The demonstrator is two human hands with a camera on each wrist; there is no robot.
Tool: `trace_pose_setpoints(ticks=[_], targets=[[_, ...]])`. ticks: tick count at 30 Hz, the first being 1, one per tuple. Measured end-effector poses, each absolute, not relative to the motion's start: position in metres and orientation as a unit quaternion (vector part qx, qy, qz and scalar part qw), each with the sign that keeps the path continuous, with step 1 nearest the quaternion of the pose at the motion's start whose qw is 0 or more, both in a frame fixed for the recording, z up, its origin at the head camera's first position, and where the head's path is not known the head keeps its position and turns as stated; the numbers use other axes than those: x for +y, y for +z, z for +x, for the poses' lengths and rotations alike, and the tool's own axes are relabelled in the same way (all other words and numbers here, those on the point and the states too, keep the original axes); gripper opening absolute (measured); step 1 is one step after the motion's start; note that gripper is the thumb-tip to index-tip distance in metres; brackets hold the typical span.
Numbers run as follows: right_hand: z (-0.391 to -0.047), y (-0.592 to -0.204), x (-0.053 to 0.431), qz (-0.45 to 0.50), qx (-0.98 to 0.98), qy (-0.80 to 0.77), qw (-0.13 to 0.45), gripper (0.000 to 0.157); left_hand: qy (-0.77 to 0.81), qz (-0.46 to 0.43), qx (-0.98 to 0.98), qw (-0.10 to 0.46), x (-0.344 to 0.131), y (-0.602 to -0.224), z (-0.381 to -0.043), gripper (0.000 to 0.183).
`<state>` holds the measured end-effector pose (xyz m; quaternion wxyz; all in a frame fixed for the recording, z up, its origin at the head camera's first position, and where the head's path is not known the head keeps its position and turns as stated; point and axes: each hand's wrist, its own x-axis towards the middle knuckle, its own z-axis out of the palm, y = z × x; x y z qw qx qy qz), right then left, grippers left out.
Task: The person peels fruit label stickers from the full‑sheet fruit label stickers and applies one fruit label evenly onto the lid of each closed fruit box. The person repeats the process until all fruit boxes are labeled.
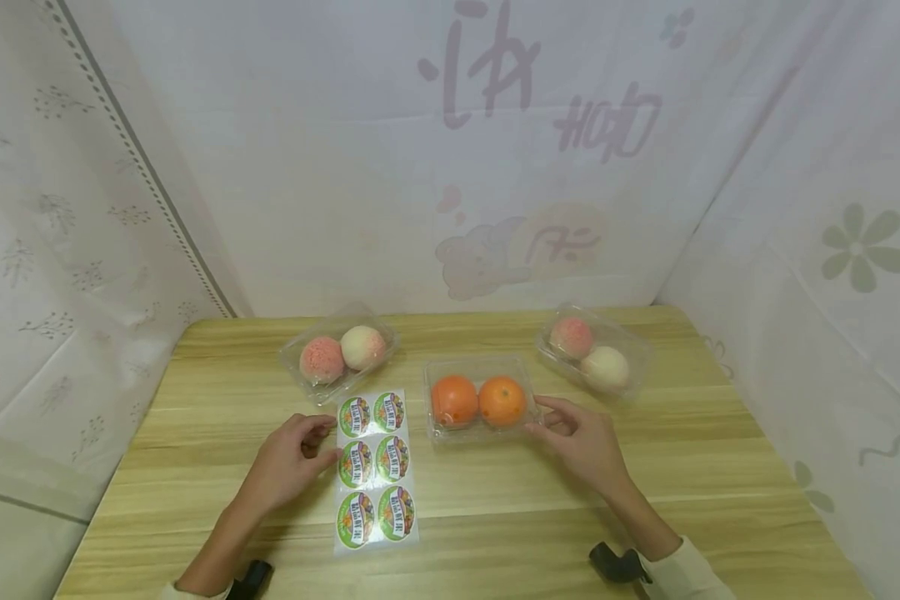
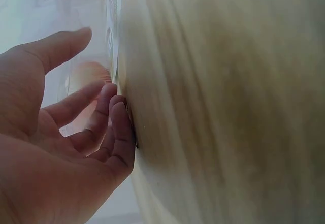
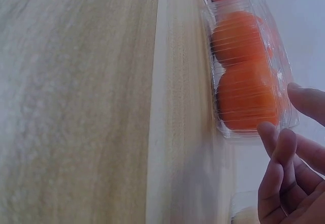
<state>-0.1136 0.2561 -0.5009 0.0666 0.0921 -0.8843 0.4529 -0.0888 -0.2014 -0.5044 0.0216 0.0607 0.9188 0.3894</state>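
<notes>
A sheet of round green fruit labels [image 1: 377, 500] lies on the wooden table, left of centre. Beside its left edge rests my left hand [image 1: 288, 462], fingers loosely bent, the thumb apart from them in the left wrist view. Two oranges [image 1: 454, 402] sit in a closed clear plastic box [image 1: 472, 435] right of the sheet. My right hand [image 1: 587, 446] is at that box's right end, fingertips right at its side. In the right wrist view the thumb [image 3: 307, 102] is close to the box's upper edge, apart from the fingers.
Behind on the left stands a clear box [image 1: 356, 310] with two pink-and-cream round fruits [image 1: 322, 360]. Another such box [image 1: 630, 342] with two similar fruits [image 1: 572, 337] stands at the back right. Printed cloth [image 1: 330, 167] hangs behind the table [image 1: 510, 533].
</notes>
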Motion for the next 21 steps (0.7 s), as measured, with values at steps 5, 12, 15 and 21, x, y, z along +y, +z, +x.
trace_pose_setpoints(ticks=[5, 12, 15, 21], targets=[[-0.115, -0.501, 0.257, 0.095, -0.884, 0.452, 0.069, 0.041, 0.351, 0.087, 0.932, 0.030, -0.203, -0.504, -0.094, 0.067], [-0.115, -0.501, 0.257, 0.101, -0.883, 0.453, 0.068, 0.041, 0.329, 0.100, 0.938, 0.049, -0.202, -0.502, -0.101, 0.074], [-0.114, -0.500, 0.257, 0.101, -0.882, 0.456, 0.065, 0.041, 0.325, 0.104, 0.938, 0.058, -0.202, -0.503, -0.103, 0.075], [-0.113, -0.498, 0.256, 0.100, -0.883, 0.455, 0.065, 0.042, 0.323, 0.106, 0.938, 0.073, -0.203, -0.504, -0.106, 0.077]])
